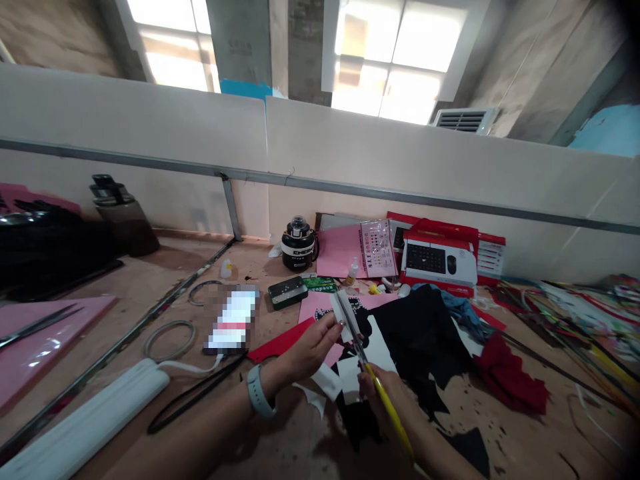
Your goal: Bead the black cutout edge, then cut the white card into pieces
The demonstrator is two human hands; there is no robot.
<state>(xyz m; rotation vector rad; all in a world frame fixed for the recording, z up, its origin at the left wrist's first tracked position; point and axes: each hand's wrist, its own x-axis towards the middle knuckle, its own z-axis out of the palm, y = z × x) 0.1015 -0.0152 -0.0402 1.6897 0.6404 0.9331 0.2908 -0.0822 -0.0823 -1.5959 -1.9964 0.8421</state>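
My left hand (309,348), with a pale watch band (259,393) on the wrist, pinches a narrow white piece (339,308) like paper or card. In my right hand (393,403) is a pair of scissors with yellow handles (398,427). Their blades (356,331) point away from me and lie along the right side of the white piece; whether they touch it I cannot tell. Below both hands are white scraps (350,378) and black cloth (425,333) with ragged edges.
A lit phone (233,320) with a cable, a dark tin (288,293) and a red strip (280,339) lie to the left. Behind stand a black bottle (299,248) and a keyboard box (440,260). Red cloth (513,377) and tangled strips (590,320) are at right.
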